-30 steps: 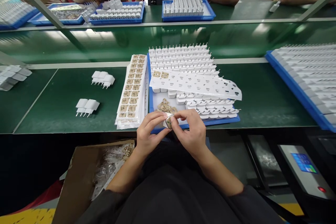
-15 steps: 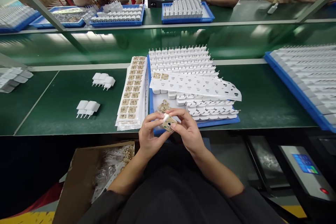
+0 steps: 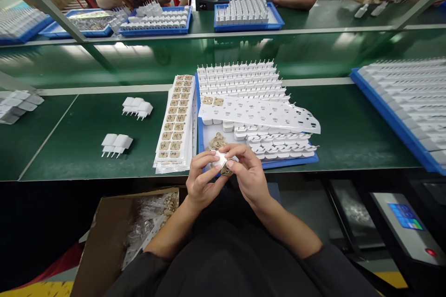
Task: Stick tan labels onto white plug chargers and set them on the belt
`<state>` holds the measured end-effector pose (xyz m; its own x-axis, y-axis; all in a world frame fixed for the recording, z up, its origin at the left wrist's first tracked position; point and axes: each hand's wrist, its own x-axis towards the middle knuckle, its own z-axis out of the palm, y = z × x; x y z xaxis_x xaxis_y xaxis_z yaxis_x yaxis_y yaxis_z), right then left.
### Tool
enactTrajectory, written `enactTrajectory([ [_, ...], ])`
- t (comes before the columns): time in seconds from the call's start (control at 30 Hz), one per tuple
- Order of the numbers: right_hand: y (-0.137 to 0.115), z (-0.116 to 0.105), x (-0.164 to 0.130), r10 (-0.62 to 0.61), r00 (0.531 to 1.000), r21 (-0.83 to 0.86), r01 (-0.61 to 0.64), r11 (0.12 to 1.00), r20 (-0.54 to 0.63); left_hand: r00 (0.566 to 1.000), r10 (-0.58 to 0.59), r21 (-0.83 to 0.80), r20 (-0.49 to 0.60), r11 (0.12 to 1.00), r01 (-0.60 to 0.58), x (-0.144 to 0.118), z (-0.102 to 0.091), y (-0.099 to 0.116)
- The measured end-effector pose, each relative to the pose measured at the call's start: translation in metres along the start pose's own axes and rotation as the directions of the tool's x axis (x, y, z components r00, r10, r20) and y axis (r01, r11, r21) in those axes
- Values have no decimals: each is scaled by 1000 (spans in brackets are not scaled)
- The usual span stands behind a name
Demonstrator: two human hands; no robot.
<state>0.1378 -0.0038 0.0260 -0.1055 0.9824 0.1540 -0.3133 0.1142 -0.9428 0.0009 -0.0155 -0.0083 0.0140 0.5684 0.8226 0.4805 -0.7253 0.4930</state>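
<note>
My left hand and my right hand meet at the table's near edge, both pinching one small white charger housing with a brown label on it. Just beyond my fingers lies a blue tray filled with rows of white charger housings. A white perforated sheet lies across the tray. A few loose brown labels sit on the tray floor. Left of the tray is a stack of label sheets with brown stickers.
Two small clusters of white plugs lie on the green table at left. Another blue tray of parts sits at right. A cardboard box with bagged parts is by my left knee. Other people work across the far bench.
The housing has been turned in my fingers: half a second ago its labelled face pointed up at me, now it is tilted edge-on. Both hands stayed at the tray's near edge.
</note>
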Motion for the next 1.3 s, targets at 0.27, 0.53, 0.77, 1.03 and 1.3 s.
enactTrajectory([
  [0.27, -9, -20, 5, 15, 977, -114, 9, 993, 212, 996, -94, -119, 5, 988, 94, 0, -3, -2],
  [0.53, -24, -23, 20, -284, 902, -480, 416, 772, 325, 981, -192, -158, 38, 968, 196, -6, -6, -1],
  [0.77, -20, -24, 17, -451, 817, -487, 577, 656, 360, 967, -242, -229, 77, 940, 253, -7, -6, 3],
  [1.03, -18, -20, 13, -156, 949, -325, 244, 914, 273, 998, -58, -14, 11, 998, 58, 3, -8, 1],
  [1.3, -12, -16, 10, -68, 973, -111, 94, 989, 221, 997, 82, 133, 8, 988, -82, 1, -12, 2],
])
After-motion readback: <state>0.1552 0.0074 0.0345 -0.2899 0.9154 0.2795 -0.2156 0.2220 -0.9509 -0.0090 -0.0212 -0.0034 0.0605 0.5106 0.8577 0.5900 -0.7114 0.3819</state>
